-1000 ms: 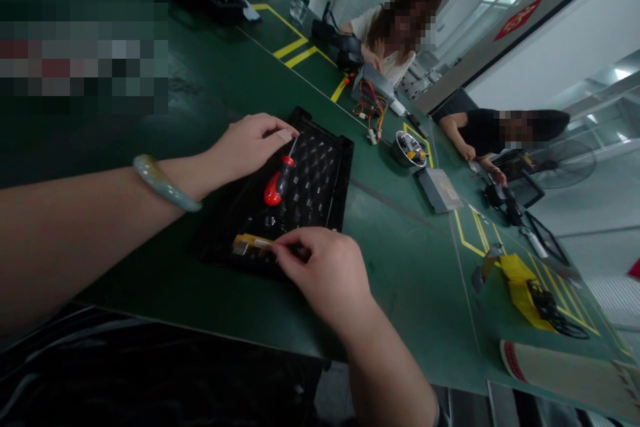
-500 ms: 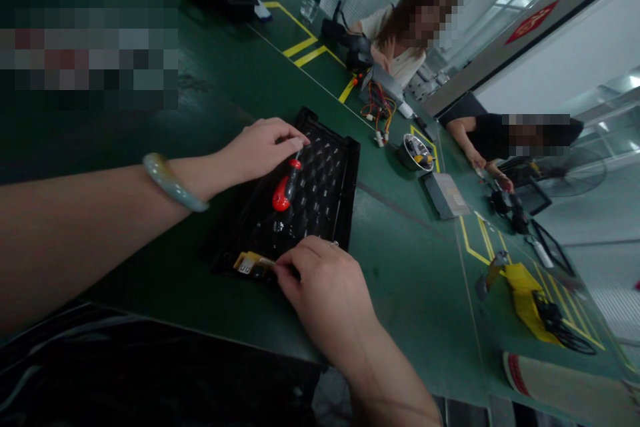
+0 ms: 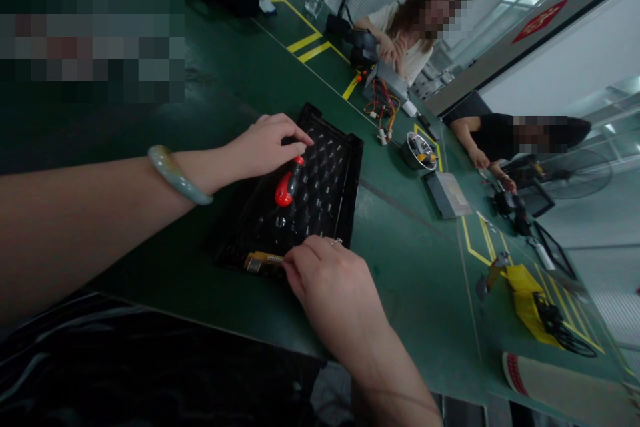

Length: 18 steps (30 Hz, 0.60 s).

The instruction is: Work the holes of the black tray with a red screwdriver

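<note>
A black tray-like panel (image 3: 320, 193) with a quilted inner surface lies on the green table. My right hand (image 3: 330, 287) pinches the right end of a small yellow-brown circuit board (image 3: 265, 258) at the panel's near edge. A silvery connector shows on the board's left end; its right end is hidden by my fingers. My left hand (image 3: 273, 143), fingers stretched out, rests over the panel's far left part. Just below its thumb lies a screwdriver (image 3: 286, 190) with a red and grey handle; my thumb hides the shaft.
Beyond the panel are a metal bowl of small parts (image 3: 419, 152), a grey metal plate (image 3: 447, 195) and a metal box with coloured wires (image 3: 387, 83). A yellow object with a black cable (image 3: 533, 307) lies at right. Two people sit across the table.
The circuit board has shifted slightly right and tilted, hiding black parts that showed along its front. My left thumb now covers the screwdriver's shaft. The whole view has shifted slightly.
</note>
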Each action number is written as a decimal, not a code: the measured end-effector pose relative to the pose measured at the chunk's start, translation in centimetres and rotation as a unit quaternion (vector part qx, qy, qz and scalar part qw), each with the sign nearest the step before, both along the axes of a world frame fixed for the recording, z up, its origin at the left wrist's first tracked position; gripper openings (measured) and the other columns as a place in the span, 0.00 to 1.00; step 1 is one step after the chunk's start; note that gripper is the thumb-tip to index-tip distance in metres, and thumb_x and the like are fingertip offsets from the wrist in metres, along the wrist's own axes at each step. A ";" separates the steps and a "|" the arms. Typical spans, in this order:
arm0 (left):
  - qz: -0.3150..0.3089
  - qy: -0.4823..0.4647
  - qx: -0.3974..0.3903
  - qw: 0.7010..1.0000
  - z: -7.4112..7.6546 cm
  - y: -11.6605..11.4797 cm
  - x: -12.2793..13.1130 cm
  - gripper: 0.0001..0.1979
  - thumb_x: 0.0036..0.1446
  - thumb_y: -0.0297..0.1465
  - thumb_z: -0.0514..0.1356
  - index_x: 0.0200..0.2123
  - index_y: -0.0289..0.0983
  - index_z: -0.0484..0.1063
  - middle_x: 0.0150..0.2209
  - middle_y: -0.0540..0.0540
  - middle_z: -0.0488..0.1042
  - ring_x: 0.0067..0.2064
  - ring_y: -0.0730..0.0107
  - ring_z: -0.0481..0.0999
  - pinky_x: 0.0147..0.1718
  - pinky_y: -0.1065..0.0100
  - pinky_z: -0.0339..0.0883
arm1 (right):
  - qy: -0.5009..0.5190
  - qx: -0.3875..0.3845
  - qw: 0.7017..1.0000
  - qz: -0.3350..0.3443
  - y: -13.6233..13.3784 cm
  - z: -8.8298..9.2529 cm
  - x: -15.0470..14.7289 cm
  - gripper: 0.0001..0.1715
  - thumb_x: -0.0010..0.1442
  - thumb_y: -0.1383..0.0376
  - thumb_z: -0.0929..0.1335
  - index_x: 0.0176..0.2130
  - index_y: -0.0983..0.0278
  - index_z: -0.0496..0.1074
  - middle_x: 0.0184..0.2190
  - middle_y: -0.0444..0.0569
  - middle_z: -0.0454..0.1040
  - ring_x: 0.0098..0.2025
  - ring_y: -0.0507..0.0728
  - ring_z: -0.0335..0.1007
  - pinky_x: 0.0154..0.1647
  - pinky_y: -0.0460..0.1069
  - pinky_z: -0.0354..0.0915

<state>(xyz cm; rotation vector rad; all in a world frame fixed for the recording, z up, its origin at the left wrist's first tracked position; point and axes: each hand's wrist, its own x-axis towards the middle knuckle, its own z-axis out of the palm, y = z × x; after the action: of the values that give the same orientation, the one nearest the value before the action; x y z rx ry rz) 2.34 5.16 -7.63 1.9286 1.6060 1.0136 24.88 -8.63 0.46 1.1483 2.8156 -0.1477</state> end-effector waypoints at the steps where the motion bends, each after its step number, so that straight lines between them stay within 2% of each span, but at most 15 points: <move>1: 0.001 0.001 0.000 1.000 0.0 0.0 0.0 0.18 0.67 0.42 0.58 0.50 0.43 0.83 0.56 0.45 0.79 0.64 0.52 0.72 0.71 0.47 0.58 | 0.002 -0.005 1.000 -0.003 0.0 0.0 0.0 0.10 0.72 0.64 0.68 0.41 0.61 0.80 0.38 0.46 0.82 0.38 0.57 0.79 0.36 0.53 0.68; 5: 0.004 0.009 -0.006 1.000 -0.1 0.0 0.1 0.17 0.66 0.42 0.59 0.50 0.43 0.83 0.57 0.44 0.77 0.63 0.50 0.71 0.70 0.46 0.60 | 0.007 -0.022 1.000 -0.018 0.2 0.0 -0.3 0.12 0.73 0.63 0.67 0.41 0.61 0.81 0.39 0.47 0.83 0.38 0.56 0.79 0.39 0.53 0.70; 9: 0.004 0.020 -0.004 1.000 -0.2 0.1 0.2 0.18 0.65 0.37 0.58 0.52 0.43 0.83 0.58 0.44 0.76 0.64 0.50 0.70 0.69 0.47 0.61 | 0.020 -0.054 0.998 -0.038 0.4 0.0 -0.8 0.13 0.73 0.62 0.67 0.42 0.62 0.82 0.39 0.48 0.84 0.39 0.56 0.80 0.41 0.52 0.71; 15: -0.005 0.032 0.000 0.999 -0.2 0.1 0.2 0.19 0.65 0.35 0.57 0.53 0.43 0.83 0.58 0.44 0.76 0.63 0.51 0.70 0.70 0.47 0.59 | 0.059 -0.120 0.985 -0.108 0.7 -0.1 -0.6 0.09 0.70 0.62 0.71 0.41 0.60 0.83 0.39 0.46 0.86 0.40 0.55 0.80 0.43 0.50 0.69; 18: -0.004 0.025 0.001 1.000 -0.1 0.1 0.1 0.19 0.65 0.35 0.56 0.52 0.44 0.83 0.58 0.45 0.76 0.63 0.52 0.70 0.71 0.48 0.58 | 0.076 -0.132 0.982 -0.114 0.8 -0.4 -0.7 0.09 0.70 0.61 0.71 0.41 0.60 0.84 0.39 0.46 0.85 0.41 0.54 0.80 0.43 0.50 0.69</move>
<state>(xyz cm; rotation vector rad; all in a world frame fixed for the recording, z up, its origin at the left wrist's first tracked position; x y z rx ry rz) 2.44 5.27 -7.77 1.9745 1.6247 0.9710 24.22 -7.86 0.07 1.4419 2.6691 -0.6317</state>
